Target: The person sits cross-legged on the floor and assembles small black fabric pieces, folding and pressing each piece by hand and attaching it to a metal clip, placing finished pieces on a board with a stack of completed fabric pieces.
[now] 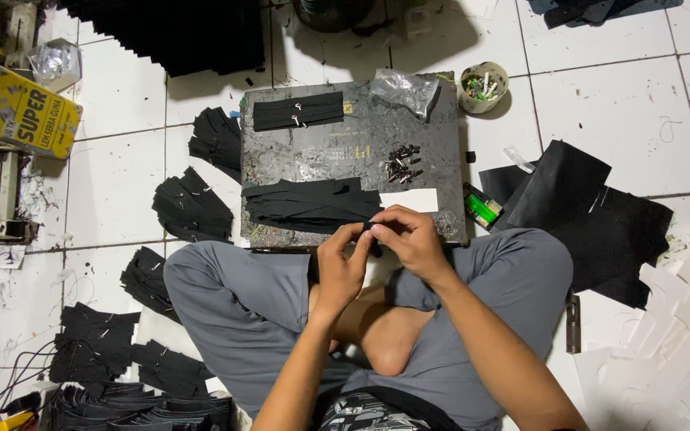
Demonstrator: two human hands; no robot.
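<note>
Black strip [370,229] sits pinched between both hands, left hand [339,267] and right hand [410,239] closed together on it just over the board's near edge. Looks midway to me: a loose pile of strips [309,203] waits on the dark board [433,152], small metal bits [403,162] beside it, while finished-looking bundles [189,209] cover the floor.

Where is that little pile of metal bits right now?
In the head view, the pile of small metal bits lies on the dark work board, right of centre, just above the white card and below the clear plastic bag.
</note>
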